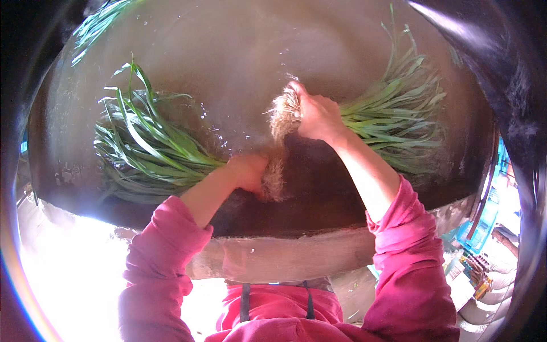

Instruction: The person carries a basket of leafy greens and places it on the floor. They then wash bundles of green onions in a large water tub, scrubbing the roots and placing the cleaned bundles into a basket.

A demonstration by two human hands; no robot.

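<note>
Brownish, murky water (239,55) fills a wide basin before me. Under its surface, or just at it, my left hand (248,171) grips a bunch of long-leaved greens (166,145), probably green garlic or leeks. Their leaves fan out to the left, partly above the water, and their pale fibrous roots (273,181) stick out past my fist. My right hand (318,115) holds a second bunch of greens (397,111) by the stem end. Its root clump (284,111) points left, above the other roots, while its leaves spread rightward in the water.
Near my waist runs the basin's thick pale rim (290,254). More greens (100,28) float at the far left. Blue plastic crates (478,222) stand outside the basin at right, close to pale, bulging sacks (483,310). Glare washes out the floor at lower left.
</note>
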